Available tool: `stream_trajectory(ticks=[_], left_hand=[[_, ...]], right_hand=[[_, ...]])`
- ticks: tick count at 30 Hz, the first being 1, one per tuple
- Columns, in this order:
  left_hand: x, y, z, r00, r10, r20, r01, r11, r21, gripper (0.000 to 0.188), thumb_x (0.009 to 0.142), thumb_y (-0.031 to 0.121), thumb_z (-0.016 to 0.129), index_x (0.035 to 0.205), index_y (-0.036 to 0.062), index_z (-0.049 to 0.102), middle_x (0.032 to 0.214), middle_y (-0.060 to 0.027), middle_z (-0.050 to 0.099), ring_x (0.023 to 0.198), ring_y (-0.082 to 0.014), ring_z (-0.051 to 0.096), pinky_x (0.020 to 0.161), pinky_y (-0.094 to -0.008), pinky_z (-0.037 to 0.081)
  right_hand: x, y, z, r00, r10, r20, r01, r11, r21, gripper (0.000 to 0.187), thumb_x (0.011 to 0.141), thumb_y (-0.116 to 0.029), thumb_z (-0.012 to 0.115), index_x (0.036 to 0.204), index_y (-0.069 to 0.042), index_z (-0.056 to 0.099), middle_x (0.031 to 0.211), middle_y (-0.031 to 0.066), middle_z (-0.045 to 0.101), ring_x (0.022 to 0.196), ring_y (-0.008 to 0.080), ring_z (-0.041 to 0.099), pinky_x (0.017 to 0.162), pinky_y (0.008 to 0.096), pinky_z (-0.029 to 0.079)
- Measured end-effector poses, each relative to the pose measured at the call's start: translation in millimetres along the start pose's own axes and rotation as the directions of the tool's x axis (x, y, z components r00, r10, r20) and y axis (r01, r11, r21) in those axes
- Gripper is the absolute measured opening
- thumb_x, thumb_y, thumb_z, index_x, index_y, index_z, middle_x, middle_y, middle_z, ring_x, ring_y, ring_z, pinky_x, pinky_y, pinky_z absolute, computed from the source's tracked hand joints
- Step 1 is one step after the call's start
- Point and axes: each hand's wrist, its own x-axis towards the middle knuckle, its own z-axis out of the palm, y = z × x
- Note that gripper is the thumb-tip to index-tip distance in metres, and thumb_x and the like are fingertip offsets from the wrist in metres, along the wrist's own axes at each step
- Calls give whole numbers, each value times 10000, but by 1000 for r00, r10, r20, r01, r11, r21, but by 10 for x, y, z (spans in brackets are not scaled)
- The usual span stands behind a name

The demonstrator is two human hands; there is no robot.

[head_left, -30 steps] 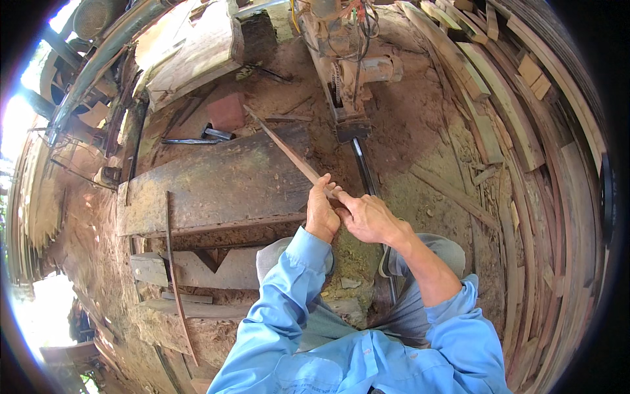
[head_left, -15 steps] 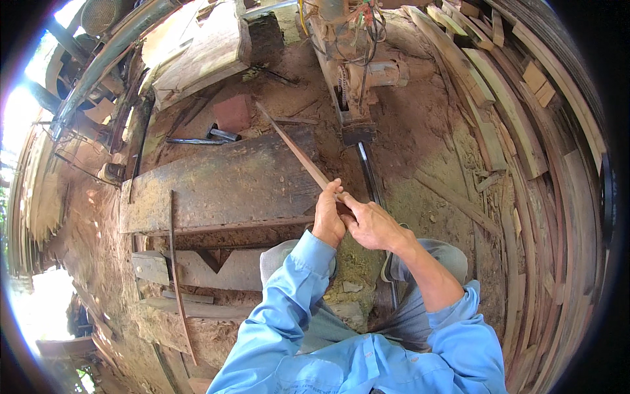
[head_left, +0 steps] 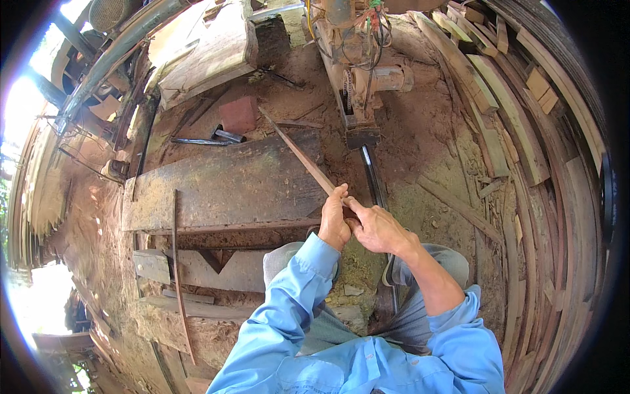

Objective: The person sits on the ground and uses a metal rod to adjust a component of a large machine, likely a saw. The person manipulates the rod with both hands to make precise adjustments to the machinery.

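A long, thin wooden strip (head_left: 298,152) slants away to the upper left, its far tip over the dirt floor near a reddish block (head_left: 238,115). My left hand (head_left: 335,222) is closed round its near part, thumb along the wood. Right beside it, my right hand (head_left: 379,227) also grips the strip by its near end, which the fingers mostly hide. Both hands are in front of my knees, by the right end of a thick, worn wooden slab (head_left: 223,184).
A hammer (head_left: 228,136) lies beyond the slab. Another thin strip (head_left: 176,262) leans against the slab's left part. A rusty machine with a motor (head_left: 387,79) stands ahead, a metal rail (head_left: 372,174) running from it towards me. Stacked planks (head_left: 518,131) line the right side.
The whole view has shifted slightly. Both hands keep the same hold on the strip, with hardly any movement against the slab.
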Motion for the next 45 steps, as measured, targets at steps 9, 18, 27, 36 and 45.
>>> stream_trajectory(ticks=[9, 18, 27, 36, 45], left_hand=[[-67, 6, 32, 1000, 9, 3, -9, 1000, 8, 205, 863, 191, 660, 840, 54, 509, 680, -50, 531, 616, -167, 555, 575, -299, 511], [10, -22, -11, 1000, -2, 8, 1, 998, 70, 282, 869, 283, 645, 967, 67, 492, 695, -18, 470, 591, -145, 491, 528, -325, 444], [-5, -15, -12, 1000, -4, 17, 3, 998, 60, 326, 874, 282, 640, 1029, 46, 477, 701, -22, 471, 605, -142, 492, 549, -325, 449], [-11, -23, -7, 1000, 13, 17, -14, 998, 63, 304, 879, 282, 638, 1014, 52, 492, 693, -13, 465, 595, -138, 481, 529, -315, 429], [8, -23, -18, 1000, 7, 4, -7, 998, 60, 302, 889, 277, 631, 1017, 44, 490, 706, -22, 470, 595, -142, 479, 539, -314, 443]], right_hand=[[-7, 1, -9, 1000, 9, 20, -8, 999, -37, 389, 869, -127, 505, 1208, 50, 432, 779, 306, 631, 759, 471, 621, 720, 541, 491], [-5, 16, 10, 1000, 1, 10, -1, 999, -39, 397, 879, -137, 502, 1228, 41, 441, 785, 304, 633, 766, 470, 624, 719, 537, 489], [-9, -3, 1, 1000, -15, 5, 15, 999, -44, 380, 870, -125, 510, 1207, 36, 440, 789, 307, 632, 770, 472, 624, 716, 541, 488], [-3, 25, 22, 1000, 3, 6, -3, 999, -50, 393, 855, -113, 516, 1205, 43, 433, 797, 310, 632, 776, 477, 620, 717, 543, 488], [-18, -18, -10, 1000, -6, 1, 6, 998, -56, 400, 862, -127, 520, 1216, 40, 441, 779, 306, 630, 762, 473, 623, 709, 538, 490]])
